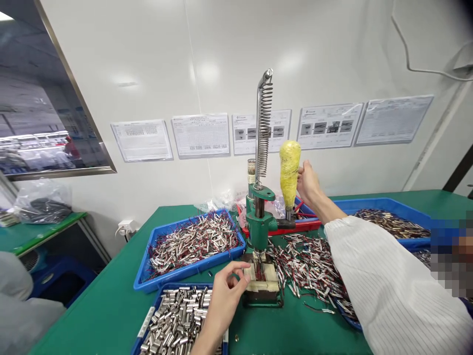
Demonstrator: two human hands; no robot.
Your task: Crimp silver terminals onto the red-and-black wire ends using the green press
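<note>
Head view: we see our right hand (308,183) up high, fingers wrapped round the yellow-taped lever handle (289,170) of the green hand press (259,224), which stands mid-desk w/ a tall coil spring (264,130) on its post. Our left hand (225,291) sits low at the press base, fingers (242,276) pinched vs. the pale fixture block (263,282) under the ram; whether they grip a part there, we can't tell. Just below that hand: blue tray of bare metal sleeves (177,320). Left of press: blue tray of wired sleeves (192,241). Right of press: loose pile of wired sleeves (310,268) on the green desk (107,305).
</note>
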